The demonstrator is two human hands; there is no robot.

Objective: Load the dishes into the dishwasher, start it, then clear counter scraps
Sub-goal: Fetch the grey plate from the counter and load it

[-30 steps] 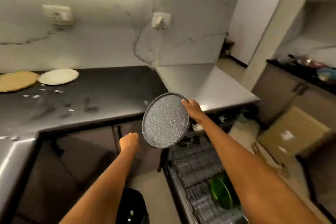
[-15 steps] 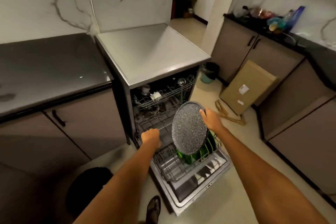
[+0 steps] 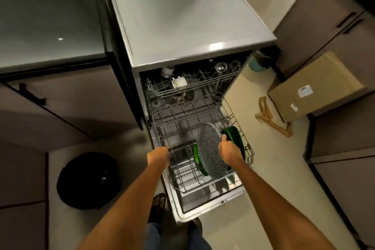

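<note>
Speckled plate (image 3: 211, 151): head view; on edge, tilted, over the near right part of the lower rack (image 3: 162, 128), lower rim down among the tines. I cannot tell whether it is seated.
Right grip (image 3: 230, 151): my right hand pinches the plate's right rim, thumb on the near face, the other fingers hidden behind.
Left grip (image 3: 159, 157): my left hand is curled over the rack's near left rail; judged as steadying.
Green plates (image 3: 233, 138): standing in slots on both sides of the speckled one, one just behind it, one at its left edge, close or touching.
Dishwasher (image 3: 182, 26): door down, lower rack pulled out, upper rack (image 3: 192, 85) holding cups.
Step in hand: slot the plate upright between two tine rows.
How to do it well: keep it parallel to the green ones, lower straight, feel the rim settle before loosening the pinch.
Risk: rim knocking the neighbours, or leaning onto them if it misses a slot.
</note>
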